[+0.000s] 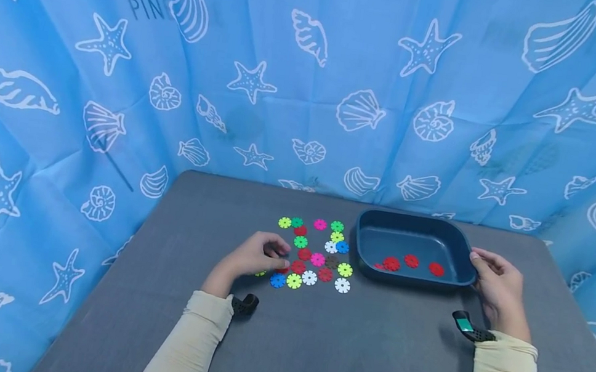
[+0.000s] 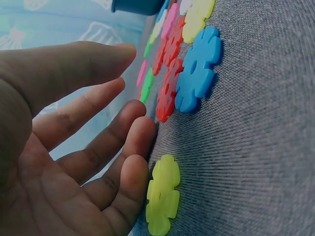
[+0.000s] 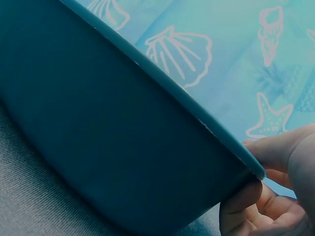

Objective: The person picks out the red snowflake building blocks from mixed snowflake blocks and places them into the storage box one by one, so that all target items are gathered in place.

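Left hand [image 1: 256, 255] loose, thumb apart from fingers, gripping nothing, beside red disc [image 2: 172, 81]; right hand [image 1: 501, 292] pinches tray [image 1: 409, 280] at right-end rim. Disc sits left of tray, nearer bench [image 1: 344, 353]'s far edge. Probably light, stiff plastic; pinch opposite notched edges.

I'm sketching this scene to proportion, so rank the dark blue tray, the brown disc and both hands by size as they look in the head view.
1. dark blue tray
2. left hand and right hand: too alike to rank apart
3. brown disc
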The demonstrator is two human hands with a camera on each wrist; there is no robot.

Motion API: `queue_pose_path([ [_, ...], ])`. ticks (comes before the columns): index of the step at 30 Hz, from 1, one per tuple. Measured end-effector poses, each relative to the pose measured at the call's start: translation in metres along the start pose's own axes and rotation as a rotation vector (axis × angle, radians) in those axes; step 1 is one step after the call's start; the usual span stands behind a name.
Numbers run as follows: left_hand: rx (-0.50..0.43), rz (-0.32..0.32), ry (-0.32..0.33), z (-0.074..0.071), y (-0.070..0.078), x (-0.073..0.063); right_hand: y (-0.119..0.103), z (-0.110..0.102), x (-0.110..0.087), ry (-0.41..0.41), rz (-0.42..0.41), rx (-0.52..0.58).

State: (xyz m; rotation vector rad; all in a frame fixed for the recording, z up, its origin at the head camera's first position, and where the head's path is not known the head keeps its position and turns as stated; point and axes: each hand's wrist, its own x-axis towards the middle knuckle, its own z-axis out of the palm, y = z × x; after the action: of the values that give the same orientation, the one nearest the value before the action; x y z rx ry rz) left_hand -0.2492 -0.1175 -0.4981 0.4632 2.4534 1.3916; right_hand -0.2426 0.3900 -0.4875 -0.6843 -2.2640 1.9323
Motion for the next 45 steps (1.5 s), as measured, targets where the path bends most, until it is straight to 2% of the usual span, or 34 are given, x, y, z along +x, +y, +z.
queue_pose_path([
  [26,-0.001,-0.009,-0.01,-0.0013,0.0001,0.0011,-0.0018,0.0014,0.0003,0.024,0.001,-0.024],
  [37,-0.01,-0.024,-0.022,-0.0007,-0.0005,-0.0004,-0.0008,0.0024,0.0,0.03,0.003,0.01],
  [45,0.02,-0.028,-0.019,0.002,0.0007,0.0004,-0.0015,0.0025,-0.0005,0.03,0.008,0.004],
])
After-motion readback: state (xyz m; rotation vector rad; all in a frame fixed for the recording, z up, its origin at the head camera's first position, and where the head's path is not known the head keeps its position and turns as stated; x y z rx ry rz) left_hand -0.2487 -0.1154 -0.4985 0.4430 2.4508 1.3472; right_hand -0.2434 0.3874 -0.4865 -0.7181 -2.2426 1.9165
